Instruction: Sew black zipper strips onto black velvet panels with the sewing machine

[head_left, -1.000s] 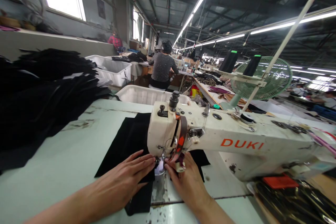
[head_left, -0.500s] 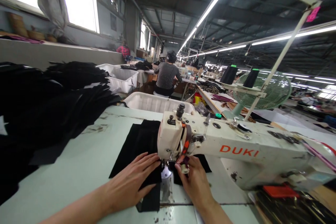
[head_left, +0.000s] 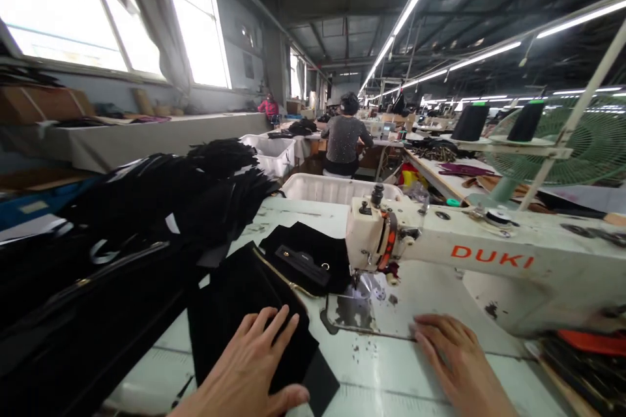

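Observation:
My left hand [head_left: 244, 365] lies flat with spread fingers on a black fabric panel [head_left: 244, 306], which has a gold-toothed zipper along its upper edge. Just beyond it sits a second black piece [head_left: 306, 257] with a dark rectangular patch. My right hand [head_left: 454, 358] rests on the pale green table top [head_left: 376, 378], holding nothing, to the right of the needle plate [head_left: 349, 313]. Above that plate stands the head of a white DUKI sewing machine [head_left: 489, 254], with no fabric under its needle.
A tall pile of black fabric pieces [head_left: 161, 221] fills the left side. A white plastic bin [head_left: 337, 189] stands behind the machine, and another [head_left: 268, 153] further left. A seated co-worker [head_left: 345, 140], thread cones [head_left: 472, 122] and a green fan [head_left: 552, 143] are beyond.
The black fabric has moved left, away from the needle, and now shows its zipper. My hands have spread apart, and the view has swung left.

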{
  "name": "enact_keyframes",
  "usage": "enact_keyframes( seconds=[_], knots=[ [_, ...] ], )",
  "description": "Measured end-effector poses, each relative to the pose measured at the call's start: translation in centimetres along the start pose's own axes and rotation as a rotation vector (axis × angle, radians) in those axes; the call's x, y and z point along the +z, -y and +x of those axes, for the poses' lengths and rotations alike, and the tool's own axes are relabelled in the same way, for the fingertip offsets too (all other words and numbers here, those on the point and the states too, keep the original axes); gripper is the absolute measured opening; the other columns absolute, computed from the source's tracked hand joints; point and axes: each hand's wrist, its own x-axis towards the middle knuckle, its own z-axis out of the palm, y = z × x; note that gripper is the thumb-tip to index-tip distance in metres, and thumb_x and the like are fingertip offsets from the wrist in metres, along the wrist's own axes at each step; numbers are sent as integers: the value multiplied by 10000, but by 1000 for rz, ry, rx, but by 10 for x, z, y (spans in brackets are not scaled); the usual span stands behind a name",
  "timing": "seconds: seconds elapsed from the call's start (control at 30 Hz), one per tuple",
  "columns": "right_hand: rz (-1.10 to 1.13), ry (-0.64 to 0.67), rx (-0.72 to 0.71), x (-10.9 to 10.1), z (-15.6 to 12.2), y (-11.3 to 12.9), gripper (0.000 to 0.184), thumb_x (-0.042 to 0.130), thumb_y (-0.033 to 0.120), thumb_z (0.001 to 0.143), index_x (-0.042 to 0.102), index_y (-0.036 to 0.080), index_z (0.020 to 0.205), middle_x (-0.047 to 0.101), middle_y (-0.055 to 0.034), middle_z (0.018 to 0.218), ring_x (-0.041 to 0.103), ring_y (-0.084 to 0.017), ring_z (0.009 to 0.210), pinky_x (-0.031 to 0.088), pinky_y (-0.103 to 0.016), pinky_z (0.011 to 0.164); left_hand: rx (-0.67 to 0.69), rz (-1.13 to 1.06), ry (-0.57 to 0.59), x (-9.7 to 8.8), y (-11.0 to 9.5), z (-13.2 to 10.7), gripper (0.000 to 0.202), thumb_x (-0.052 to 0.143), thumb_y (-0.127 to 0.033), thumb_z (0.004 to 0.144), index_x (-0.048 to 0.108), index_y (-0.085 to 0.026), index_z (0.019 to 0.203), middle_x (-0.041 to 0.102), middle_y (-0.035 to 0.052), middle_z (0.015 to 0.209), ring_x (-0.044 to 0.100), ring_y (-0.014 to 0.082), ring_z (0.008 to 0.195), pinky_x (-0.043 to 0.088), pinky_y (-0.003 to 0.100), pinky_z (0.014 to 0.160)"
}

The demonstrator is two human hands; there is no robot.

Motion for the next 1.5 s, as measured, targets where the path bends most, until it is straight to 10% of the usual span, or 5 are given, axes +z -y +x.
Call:
enact_keyframes(
  seconds=[0.4,0.8,0.97,1.33,1.5],
  knots=[
    [136,-92,-126,-33,-26,79,196,544,277,963,652,247,1122,706,-49,1060,672,-220,974,519,-343,858,-29,-148,-456,4,34,-52,362,436,-367,992,584,-277,1309,576,68,1338,569,277,1219,454,413,1059],
    [130,176,174,45,103,160,544,752,220,772,571,41,1252,597,-266,1251,574,-392,1169,474,-518,958,-377,-250,-256,-22,112,-6,604,691,-536,660,617,-159,1126,658,116,1009,640,357,966,491,434,855],
    [172,193,131,60,124,159,302,823,269,705,668,176,947,702,-68,819,687,-265,794,534,-347,718,-389,-453,-208,-26,104,-17,420,763,-446,614,650,-184,922,615,-13,657,640,247,648,477,298,603],
    [875,356,-303,-110,92,166,204,543,425,976,706,305,953,687,-13,984,669,-151,797,524,-218,683,-206,-849,-548,-60,48,-39,277,642,-494,791,589,-222,775,663,3,752,634,201,681,494,278,627],
    [973,221,233,-92,67,171,403,688,459,861,661,250,1205,677,-79,1150,654,-236,1006,515,-340,886,121,-978,-587,-45,-3,-28,252,692,-443,819,603,-226,726,631,20,703,625,199,669,522,310,640]
  ],
)
